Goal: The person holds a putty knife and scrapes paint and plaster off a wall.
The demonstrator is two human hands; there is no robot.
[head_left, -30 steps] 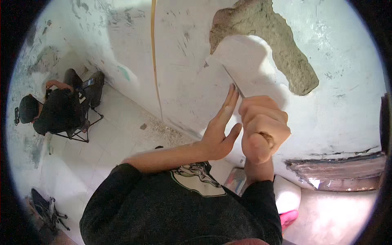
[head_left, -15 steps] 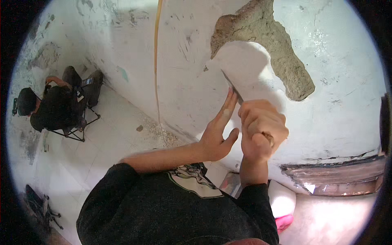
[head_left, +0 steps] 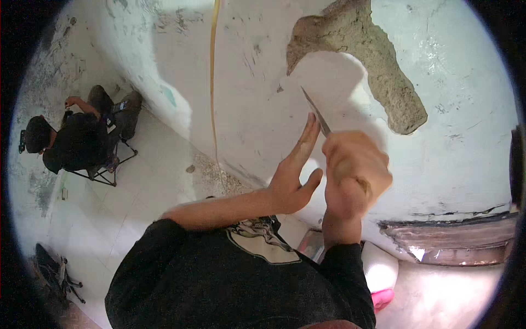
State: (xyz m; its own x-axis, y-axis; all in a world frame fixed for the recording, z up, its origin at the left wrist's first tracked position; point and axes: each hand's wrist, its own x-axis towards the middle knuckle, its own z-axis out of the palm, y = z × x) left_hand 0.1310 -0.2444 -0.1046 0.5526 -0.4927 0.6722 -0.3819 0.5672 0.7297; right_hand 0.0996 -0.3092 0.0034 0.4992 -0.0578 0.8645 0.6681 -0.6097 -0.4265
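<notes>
My right hand (head_left: 357, 171) is closed round the handle of a scraper (head_left: 316, 111), seen nearly edge-on as a narrow grey metal blade. The blade slants up and left across a pale wall (head_left: 257, 104), its tip by a smooth white patch (head_left: 329, 77). Whether the edge touches the wall I cannot tell. Beside the blade, my left hand (head_left: 293, 178) has its fingers stretched out together and thumb apart, fingertips close to the metal, holding nothing. Rough brown bare plaster (head_left: 392, 90) borders the patch above and to the right.
A yellowish cable (head_left: 212, 82) runs down the wall left of my hands. On the left a person (head_left: 82, 137) sits on a folding stool. Crumbs of debris (head_left: 208, 172) lie at the wall's foot. A damaged ledge (head_left: 455, 241) and a pink thing (head_left: 382, 299) are at lower right.
The scraper blade and my right hand have shifted slightly to the right, leaving a small gap from my left fingertips. The whole view has moved a little. The seated person's arm has moved.
</notes>
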